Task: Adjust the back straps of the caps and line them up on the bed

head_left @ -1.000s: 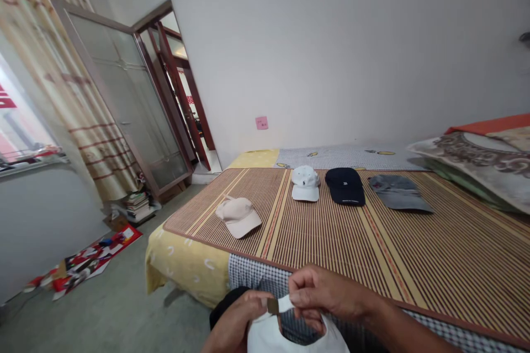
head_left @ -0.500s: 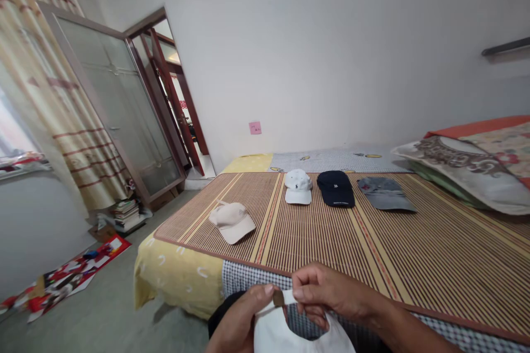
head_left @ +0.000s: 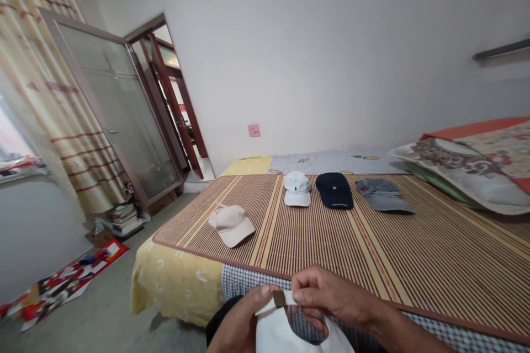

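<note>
A white cap (head_left: 304, 339) is held at the bottom centre, its back opening and strap facing up. My left hand (head_left: 248, 314) grips the strap's left side, the thumb beside a brown buckle (head_left: 279, 299). On the right, my right hand (head_left: 323, 293) pinches the strap between thumb and fingers. Beyond, on the striped mat (head_left: 314, 242), lie a beige cap (head_left: 232, 225), a white cap with a small dark logo (head_left: 297, 190), a navy cap (head_left: 334, 191) and a grey cap (head_left: 384, 195).
Pillows (head_left: 459, 171) are piled at the bed's right side. The yellow sheet (head_left: 178, 281) hangs over the near left corner. Books (head_left: 123, 218) and a red printed sheet (head_left: 74, 281) lie on the floor at left, near a glass-panelled door (head_left: 111, 99).
The view has shifted slightly. Both hands stay on the strap, and the brown buckle shows more fully between them.
</note>
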Action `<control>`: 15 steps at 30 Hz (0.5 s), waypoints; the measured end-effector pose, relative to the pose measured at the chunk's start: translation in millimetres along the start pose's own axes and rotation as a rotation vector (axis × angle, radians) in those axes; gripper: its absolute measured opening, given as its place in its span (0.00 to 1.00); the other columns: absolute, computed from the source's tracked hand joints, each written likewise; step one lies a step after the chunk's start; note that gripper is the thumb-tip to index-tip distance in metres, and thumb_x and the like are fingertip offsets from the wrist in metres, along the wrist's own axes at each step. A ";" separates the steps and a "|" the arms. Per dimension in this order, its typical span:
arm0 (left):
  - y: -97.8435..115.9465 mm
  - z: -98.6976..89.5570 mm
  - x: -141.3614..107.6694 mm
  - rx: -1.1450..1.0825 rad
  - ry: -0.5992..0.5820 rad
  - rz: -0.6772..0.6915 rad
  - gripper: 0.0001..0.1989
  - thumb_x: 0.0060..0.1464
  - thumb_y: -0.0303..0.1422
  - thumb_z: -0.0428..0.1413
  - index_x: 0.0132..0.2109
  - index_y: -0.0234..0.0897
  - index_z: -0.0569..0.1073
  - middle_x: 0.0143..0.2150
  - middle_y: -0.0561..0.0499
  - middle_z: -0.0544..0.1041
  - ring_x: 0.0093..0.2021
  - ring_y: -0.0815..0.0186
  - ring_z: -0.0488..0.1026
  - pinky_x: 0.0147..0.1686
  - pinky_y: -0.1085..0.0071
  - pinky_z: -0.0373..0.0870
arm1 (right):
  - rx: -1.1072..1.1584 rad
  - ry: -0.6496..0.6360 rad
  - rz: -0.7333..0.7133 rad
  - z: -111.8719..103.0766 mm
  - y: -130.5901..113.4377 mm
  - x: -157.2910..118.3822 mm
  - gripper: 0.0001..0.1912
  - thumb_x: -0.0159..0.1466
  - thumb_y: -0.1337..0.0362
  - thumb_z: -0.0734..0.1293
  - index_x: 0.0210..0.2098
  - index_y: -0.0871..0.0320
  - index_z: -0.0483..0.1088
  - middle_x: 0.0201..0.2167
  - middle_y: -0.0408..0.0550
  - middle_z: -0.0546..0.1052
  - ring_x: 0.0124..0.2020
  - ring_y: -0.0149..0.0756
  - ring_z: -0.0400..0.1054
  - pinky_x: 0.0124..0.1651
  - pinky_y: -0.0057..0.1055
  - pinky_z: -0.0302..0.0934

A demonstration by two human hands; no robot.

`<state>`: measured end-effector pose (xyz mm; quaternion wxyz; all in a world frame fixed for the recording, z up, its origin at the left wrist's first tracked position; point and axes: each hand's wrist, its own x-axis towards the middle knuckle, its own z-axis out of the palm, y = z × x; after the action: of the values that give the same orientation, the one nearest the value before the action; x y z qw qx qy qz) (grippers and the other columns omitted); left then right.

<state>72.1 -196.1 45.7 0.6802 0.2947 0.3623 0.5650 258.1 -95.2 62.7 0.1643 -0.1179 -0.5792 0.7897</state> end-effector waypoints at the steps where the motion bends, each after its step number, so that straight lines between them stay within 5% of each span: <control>1: 0.0 -1.3 0.1 -0.005 -0.039 0.014 0.19 0.48 0.45 0.70 0.35 0.31 0.81 0.30 0.48 0.79 0.30 0.68 0.72 0.35 0.71 0.65 | 0.007 0.003 -0.001 -0.8 0.3 0.1 0.23 0.56 0.47 0.78 0.30 0.62 0.74 0.14 0.32 0.64 0.14 0.23 0.59 0.18 0.21 0.56; 5: -0.8 -6.2 1.0 0.040 -0.114 0.036 0.21 0.50 0.48 0.69 0.38 0.31 0.81 0.31 0.49 0.77 0.30 0.68 0.69 0.33 0.71 0.61 | 0.006 0.000 0.000 -3.1 1.7 1.1 0.24 0.55 0.46 0.78 0.29 0.62 0.74 0.14 0.33 0.65 0.14 0.23 0.59 0.17 0.21 0.54; 15: -6.1 -8.3 4.4 0.045 0.131 0.007 0.20 0.42 0.42 0.73 0.34 0.34 0.77 0.29 0.51 0.78 0.30 0.67 0.71 0.34 0.70 0.63 | -0.004 0.014 -0.001 -2.6 3.8 0.6 0.24 0.56 0.46 0.77 0.29 0.62 0.73 0.14 0.32 0.65 0.14 0.23 0.59 0.18 0.22 0.53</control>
<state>69.1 -193.0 35.4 0.6464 0.2734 0.4174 0.5772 258.0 -93.7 58.3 0.1683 -0.1236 -0.5798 0.7876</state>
